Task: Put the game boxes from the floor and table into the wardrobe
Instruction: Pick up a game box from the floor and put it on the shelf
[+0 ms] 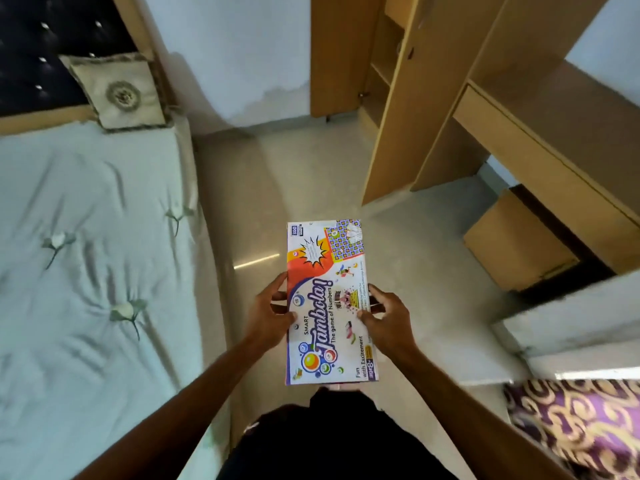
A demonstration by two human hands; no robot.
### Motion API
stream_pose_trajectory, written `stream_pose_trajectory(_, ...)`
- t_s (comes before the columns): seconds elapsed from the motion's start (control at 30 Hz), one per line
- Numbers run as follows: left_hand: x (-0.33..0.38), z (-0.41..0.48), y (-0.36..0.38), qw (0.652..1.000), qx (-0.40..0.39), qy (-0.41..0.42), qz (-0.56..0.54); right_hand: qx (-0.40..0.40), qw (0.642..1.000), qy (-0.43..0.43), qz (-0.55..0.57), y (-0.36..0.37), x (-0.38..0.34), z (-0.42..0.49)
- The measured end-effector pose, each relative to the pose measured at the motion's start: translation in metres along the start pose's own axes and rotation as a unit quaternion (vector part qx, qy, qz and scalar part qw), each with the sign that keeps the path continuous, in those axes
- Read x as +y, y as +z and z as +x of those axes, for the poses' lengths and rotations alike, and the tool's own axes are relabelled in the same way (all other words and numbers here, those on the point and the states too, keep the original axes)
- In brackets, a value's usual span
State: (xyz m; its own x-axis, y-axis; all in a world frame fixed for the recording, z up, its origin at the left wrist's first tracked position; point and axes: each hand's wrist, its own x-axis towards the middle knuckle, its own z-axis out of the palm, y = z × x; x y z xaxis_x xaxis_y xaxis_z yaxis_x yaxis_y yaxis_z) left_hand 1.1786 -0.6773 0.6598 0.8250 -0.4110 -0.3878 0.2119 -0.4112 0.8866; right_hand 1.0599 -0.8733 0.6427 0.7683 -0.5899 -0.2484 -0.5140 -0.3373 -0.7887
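I hold a flat Tambola game box (329,299), white with orange, purple and yellow print, lengthwise in front of me above the floor. My left hand (268,315) grips its left long edge. On the opposite edge my right hand (388,320) clasps the box, thumb on top. The light wooden wardrobe (391,109) stands ahead at the upper right with a door (339,53) swung open and bare shelves showing inside.
A bed (86,254) with a pale green sheet and a cushion (117,93) fills the left. A wooden desk (554,150) with a box-shaped stool (516,237) under it is on the right. A purple and gold cloth (581,420) lies at the lower right. Shiny tiled floor (311,174) runs between the bed and the wardrobe.
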Motion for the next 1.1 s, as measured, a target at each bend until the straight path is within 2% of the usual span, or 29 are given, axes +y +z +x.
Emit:
stream_pose_trajectory(0.37,0.096,0.270,-0.063,0.997,0.060,0.010,-0.037,-0.045,0.997,-0.056,-0.034,0.024,-0.122,0.301)
stream_pose_trajectory(0.73,0.225,0.569,-0.156,1.000,0.004,0.025,0.010,0.004,0.999,-0.033,0.008,0.073,-0.247,0.579)
stream_pose_trajectory(0.87,0.263,0.657,-0.163,0.999,-0.016,0.034,0.038,0.020,0.998,-0.062,-0.004,0.075,-0.272,0.662)
stream_pose_trajectory(1.1,0.346,0.850,-0.157,0.997,-0.037,0.030,0.053,0.052,0.998,-0.040,-0.006,0.063,-0.319,0.855)
